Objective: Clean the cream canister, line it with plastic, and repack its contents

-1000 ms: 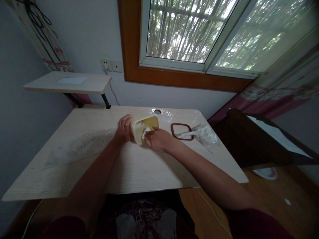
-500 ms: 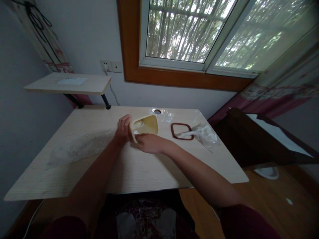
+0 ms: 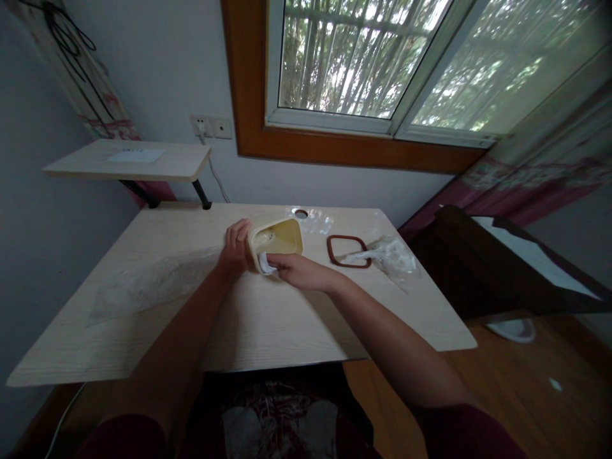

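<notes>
A pale yellow plastic container (image 3: 287, 236) lies tipped on its side on the desk, its open mouth facing me and to the left. My left hand (image 3: 234, 245) is wrapped round the container's left side near the base and rim. My right hand (image 3: 299, 270) is at the near rim, its fingers closed on a small white cloth or tissue (image 3: 266, 263) pressed against that rim. To the right lies a brown-red rounded rectangular ring (image 3: 349, 252), apart from both hands.
Crumpled clear plastic (image 3: 394, 258) touches the ring's right side. A long clear plastic bag (image 3: 157, 280) lies on the desk (image 3: 282, 331) left of my arm. A raised shelf (image 3: 129, 159) stands at the back left. A dark brown piece of furniture (image 3: 482, 268) is beyond the right edge.
My right hand has shifted slightly right and up along the container's rim, and more of the white cloth or tissue shows. My left hand keeps its hold.
</notes>
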The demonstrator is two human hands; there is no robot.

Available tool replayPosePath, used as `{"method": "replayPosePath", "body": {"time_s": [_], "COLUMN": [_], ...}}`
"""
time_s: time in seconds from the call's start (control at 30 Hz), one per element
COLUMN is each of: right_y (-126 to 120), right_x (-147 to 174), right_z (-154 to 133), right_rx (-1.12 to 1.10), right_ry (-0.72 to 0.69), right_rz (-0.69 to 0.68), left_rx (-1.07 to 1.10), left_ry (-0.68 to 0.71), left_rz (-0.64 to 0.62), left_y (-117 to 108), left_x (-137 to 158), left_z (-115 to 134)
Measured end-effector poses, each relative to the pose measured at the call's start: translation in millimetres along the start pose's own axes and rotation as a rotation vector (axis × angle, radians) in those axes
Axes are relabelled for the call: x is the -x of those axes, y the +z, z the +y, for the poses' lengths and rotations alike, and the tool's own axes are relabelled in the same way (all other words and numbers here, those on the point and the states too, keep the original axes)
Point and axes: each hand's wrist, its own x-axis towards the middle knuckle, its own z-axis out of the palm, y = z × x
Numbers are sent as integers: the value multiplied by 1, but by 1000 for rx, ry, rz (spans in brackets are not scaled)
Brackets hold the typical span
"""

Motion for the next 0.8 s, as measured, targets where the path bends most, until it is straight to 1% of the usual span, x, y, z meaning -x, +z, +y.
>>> {"method": "replayPosePath", "body": {"time_s": [0.1, 0.33, 0.53, 0.67, 0.8], "right_y": [-2, 2, 3, 6, 12], "right_x": [-2, -8, -5, -9, -15], "right_z": [-1, -2, -7, -3, 2], "right_rx": [16, 159, 119, 112, 80], "right_ry": [26, 20, -25, 13, 60], "right_rz": [16, 132, 174, 215, 272], "left_rx": [-11, -32, -12, -3, -7], "left_ry": [11, 14, -18, -6, -8], "left_rz": [-7, 0, 5, 19, 0], "left_y": [-1, -1, 3, 3, 1], "left_x": [-1, -2, 0, 0, -1], "left_z": [1, 0, -3, -2, 0]}}
